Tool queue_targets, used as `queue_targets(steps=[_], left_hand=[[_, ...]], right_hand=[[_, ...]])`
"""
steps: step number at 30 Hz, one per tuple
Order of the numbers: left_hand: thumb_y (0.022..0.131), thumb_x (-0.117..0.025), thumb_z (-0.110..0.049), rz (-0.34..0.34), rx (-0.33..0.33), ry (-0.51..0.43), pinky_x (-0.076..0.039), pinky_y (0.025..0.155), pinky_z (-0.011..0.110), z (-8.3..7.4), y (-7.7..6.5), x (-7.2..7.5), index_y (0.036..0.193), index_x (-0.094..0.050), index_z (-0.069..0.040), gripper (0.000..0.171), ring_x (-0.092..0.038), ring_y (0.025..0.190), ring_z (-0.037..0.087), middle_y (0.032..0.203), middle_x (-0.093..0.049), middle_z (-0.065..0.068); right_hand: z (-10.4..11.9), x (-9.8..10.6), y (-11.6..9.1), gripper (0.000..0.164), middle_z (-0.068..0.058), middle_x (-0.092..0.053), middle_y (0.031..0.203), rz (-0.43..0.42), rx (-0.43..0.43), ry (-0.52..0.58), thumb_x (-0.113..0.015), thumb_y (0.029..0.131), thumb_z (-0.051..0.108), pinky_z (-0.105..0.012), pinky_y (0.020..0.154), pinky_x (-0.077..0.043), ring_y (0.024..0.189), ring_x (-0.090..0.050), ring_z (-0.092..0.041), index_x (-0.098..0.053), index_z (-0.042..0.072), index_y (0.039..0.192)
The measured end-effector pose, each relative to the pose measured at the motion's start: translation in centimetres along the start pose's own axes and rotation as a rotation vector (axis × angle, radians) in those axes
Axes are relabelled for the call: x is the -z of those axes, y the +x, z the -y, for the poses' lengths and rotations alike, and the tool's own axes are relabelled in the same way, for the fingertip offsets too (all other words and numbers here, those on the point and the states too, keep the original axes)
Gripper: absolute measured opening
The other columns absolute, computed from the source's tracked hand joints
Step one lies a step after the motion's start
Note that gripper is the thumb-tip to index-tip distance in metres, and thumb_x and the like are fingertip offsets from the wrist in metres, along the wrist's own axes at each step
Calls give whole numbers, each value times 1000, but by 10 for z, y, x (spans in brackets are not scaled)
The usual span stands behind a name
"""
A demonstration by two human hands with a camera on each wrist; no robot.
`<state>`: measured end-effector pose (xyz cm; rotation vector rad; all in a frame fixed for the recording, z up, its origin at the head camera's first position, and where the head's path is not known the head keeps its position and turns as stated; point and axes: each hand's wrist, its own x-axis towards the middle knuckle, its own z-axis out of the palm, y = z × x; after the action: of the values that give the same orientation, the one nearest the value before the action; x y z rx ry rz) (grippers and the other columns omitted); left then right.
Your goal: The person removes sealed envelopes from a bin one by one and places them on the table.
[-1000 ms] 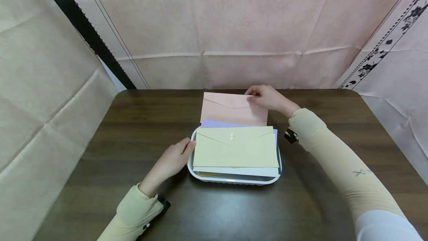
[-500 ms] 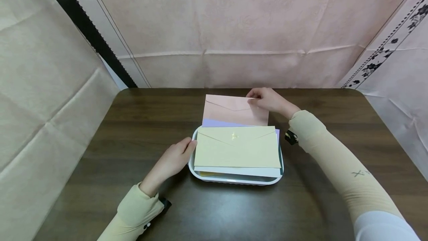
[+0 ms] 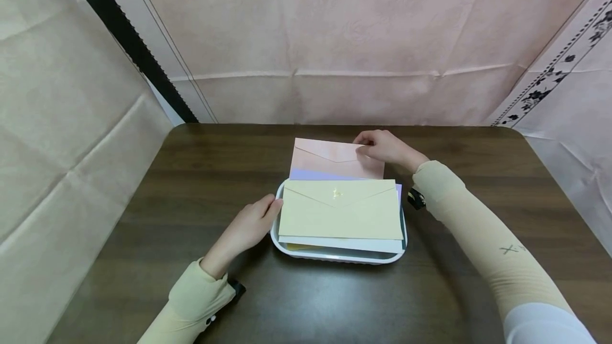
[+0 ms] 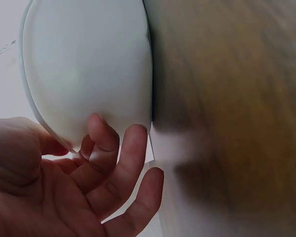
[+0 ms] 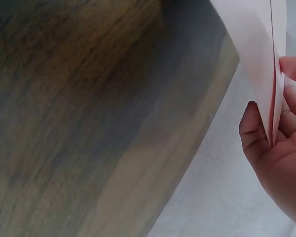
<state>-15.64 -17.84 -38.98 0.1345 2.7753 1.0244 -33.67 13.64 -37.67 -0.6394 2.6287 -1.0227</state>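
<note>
My right hand [image 3: 386,148] pinches a pink envelope [image 3: 322,154] by its upper right corner, thumb on one face and fingers behind, as the right wrist view shows. The envelope's lower part is hidden behind a purple envelope [image 3: 315,175] and a pale yellow envelope [image 3: 339,211] with a small gold mark. These lie in a white tray [image 3: 334,257], with a white envelope [image 3: 344,243] under the yellow one. At the tray's left end, my left hand [image 3: 249,224] grips the rim between thumb and fingers; in the left wrist view its fingertips [image 4: 134,136] lie against the tray's outer wall.
The tray stands on a dark brown wooden table [image 3: 191,206]. Pale cloth [image 3: 363,41] hangs behind the far edge and along both sides. A yellow sliver [image 3: 297,247] shows under the white envelope at the tray's front.
My right hand has come down slightly toward the tray with the pink envelope, and less of that envelope shows above the purple one. My left hand keeps its grip on the rim.
</note>
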Motion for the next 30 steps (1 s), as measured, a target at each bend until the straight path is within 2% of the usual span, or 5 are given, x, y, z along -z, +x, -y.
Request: queue_targets(steps=[11,25,30], left_hand=[[101,-39,-38,-5,9,2,-31,49,30,-3,-1,2,86,-50,-12,32,-37,52,19,63,-42,5],[101,-40,-37,-10,12,13,-33,50,30,-2,-1,0,89,-52,-13,30,-40,54,19,65,-42,5],[101,-39,-38,-10,10,12,-33,49,30,-2,-1,0,89,-52,-13,30,-40,54,19,65,-42,4]], right_hand=[[-7,-7,5,25,-5,-60,102,28,26,-52,-55,94,23,-39,82,-44,91,-52,-22,-61,9,114],[-18,-19,9,25,-5,-61,97,41,9,-109,-56,95,26,-33,67,-48,83,-54,-22,-63,10,113],[-19,-22,10,26,-6,-61,99,36,18,-111,-56,95,23,-34,71,-47,86,-54,-22,-63,8,115]])
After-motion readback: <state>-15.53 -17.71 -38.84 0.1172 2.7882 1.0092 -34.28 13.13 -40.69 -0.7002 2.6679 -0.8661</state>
